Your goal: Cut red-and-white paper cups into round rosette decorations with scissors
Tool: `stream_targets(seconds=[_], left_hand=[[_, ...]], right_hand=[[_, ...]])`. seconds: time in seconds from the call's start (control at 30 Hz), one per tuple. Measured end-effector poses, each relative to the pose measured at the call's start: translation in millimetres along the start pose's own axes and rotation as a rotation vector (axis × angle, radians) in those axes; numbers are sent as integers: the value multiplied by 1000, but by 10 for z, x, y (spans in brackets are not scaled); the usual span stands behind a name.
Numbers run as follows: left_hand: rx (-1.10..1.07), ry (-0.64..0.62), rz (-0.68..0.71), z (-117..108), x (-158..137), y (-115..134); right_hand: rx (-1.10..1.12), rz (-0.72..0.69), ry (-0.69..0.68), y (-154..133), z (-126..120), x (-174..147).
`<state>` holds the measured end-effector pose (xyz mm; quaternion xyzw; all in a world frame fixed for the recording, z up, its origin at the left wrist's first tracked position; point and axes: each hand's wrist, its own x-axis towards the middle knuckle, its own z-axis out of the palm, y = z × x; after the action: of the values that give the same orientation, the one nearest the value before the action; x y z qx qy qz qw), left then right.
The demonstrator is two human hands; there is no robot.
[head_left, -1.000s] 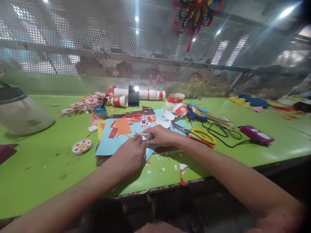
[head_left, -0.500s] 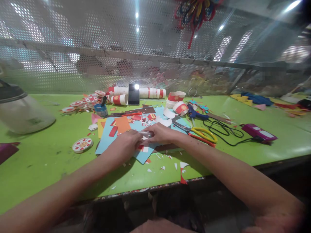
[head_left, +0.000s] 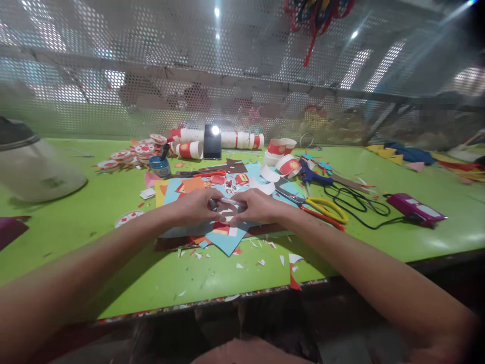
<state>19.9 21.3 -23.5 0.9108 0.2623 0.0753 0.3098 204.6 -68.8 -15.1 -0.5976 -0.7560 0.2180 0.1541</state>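
Observation:
Above the pile of coloured paper, my left hand and my right hand face each other. Their thumbs and fingers curl round the opposite sides of a small round piece with a pale rim; its exact kind is unclear. Under the hands lie light blue paper sheets, with red and white scraps on them. Orange paper shows just beyond my left hand. To the right of my right hand rest scissors with yellow and orange handles. A white disc with red marks is partly hidden by my left forearm.
A blue glue gun and a purple device with a black cord lie right. Behind are cut paper cups, a phone, a blue jar and stacked discs. A pale container stands left.
My hands have moved slightly apart, and the left hand's fingers have opened out around the rim of the round piece. My left forearm now covers part of the disc. The view has shifted slightly.

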Motion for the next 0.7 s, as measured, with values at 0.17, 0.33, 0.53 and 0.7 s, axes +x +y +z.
stream_targets(seconds=[0.17,0.33,0.53,0.7], left_hand=[[-19,-19,24,21,37,-54],[-288,-46,138,82,20,-120],[-329,-139,213,62,49,-134],[-407,-188,239,43,97,-164]], right_hand=[[2,6,4,7,2,-23],[3,-14,-4,5,11,-24],[-20,-12,-3,11,15,-16],[-34,-19,-2,5,28,-10]])
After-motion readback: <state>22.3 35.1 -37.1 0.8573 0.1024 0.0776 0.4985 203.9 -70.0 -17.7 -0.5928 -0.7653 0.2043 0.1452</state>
